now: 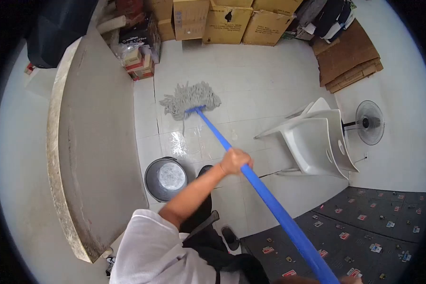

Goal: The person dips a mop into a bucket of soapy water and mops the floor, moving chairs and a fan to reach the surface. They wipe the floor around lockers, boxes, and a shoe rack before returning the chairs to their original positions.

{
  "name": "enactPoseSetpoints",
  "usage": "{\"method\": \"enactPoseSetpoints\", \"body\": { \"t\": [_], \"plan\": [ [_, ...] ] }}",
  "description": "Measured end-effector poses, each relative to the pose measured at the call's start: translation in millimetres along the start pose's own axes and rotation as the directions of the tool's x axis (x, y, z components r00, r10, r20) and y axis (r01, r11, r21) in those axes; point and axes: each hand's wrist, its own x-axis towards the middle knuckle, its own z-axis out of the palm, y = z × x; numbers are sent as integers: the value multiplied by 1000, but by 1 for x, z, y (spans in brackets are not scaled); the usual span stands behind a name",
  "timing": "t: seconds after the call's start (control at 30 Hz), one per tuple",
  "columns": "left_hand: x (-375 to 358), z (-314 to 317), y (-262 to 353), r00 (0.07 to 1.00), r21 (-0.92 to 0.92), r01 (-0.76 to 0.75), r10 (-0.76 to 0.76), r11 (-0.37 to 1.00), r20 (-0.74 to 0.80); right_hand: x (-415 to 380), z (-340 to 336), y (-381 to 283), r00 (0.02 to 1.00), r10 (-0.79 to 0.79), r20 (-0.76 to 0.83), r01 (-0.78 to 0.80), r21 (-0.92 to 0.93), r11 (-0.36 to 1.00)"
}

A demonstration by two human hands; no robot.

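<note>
My left hand (236,161) is closed around the blue handle of a mop (284,220), partway along its length. The grey string mop head (190,98) lies spread on the white tiled floor, ahead of me. At the bottom edge, part of my right hand (351,280) shows at the near end of the handle, fingers wrapped round it and mostly cut off by the frame. A dark grey bucket (150,182) with whitish water stands left of my forearm. Wet, shiny tiles (177,144) lie between mop head and bucket.
A low wall (99,142) runs along the left. Cardboard boxes (227,23) line the back. White plastic chairs (307,142) and a fan (369,122) stand at right, below flattened cardboard (348,54). A dark patterned mat (364,222) covers the lower right floor.
</note>
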Motion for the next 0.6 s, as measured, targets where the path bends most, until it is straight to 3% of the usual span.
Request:
{"method": "enactPoseSetpoints", "body": {
  "t": [0.07,0.13,0.2,0.27,0.3,0.33,0.4,0.47,0.5,0.53,0.6],
  "plan": [
    [12,-14,-59,999,85,-10,6,996,47,-17,-4,49,998,-42,-56,41,-25,999],
    [23,-28,-128,1000,72,17,-18,997,20,-37,-14,98,964,261,-46,-252,-457,853],
    [32,-46,-202,980,135,193,-198,972,23,-59,-29,154,841,517,-162,-432,-776,460],
    [47,-69,-271,876,466,396,-478,791,67,-84,-39,215,653,656,-379,-447,-892,-70],
    [54,-82,-301,835,461,463,-547,757,60,-86,-38,271,832,524,-181,-446,-779,440],
    [62,-95,-326,789,458,526,-612,716,50,-86,-33,333,959,273,-80,-277,-477,834],
    [85,-118,-350,684,675,435,-706,596,183,-102,-26,411,968,242,-73,-253,-271,929],
    [90,-132,-354,622,723,407,-749,559,228,-119,-15,457,975,219,-32,-220,-62,973],
    [89,-134,-353,565,758,381,-782,529,262,-137,-8,461,978,206,-24,-207,-51,977],
    [85,-134,-350,569,760,368,-776,536,272,-146,-4,460,983,182,-11,-183,-39,982],
    [64,-125,-332,541,811,156,-736,564,408,-171,-7,420,963,237,-128,-257,-180,949]
  ]
}}
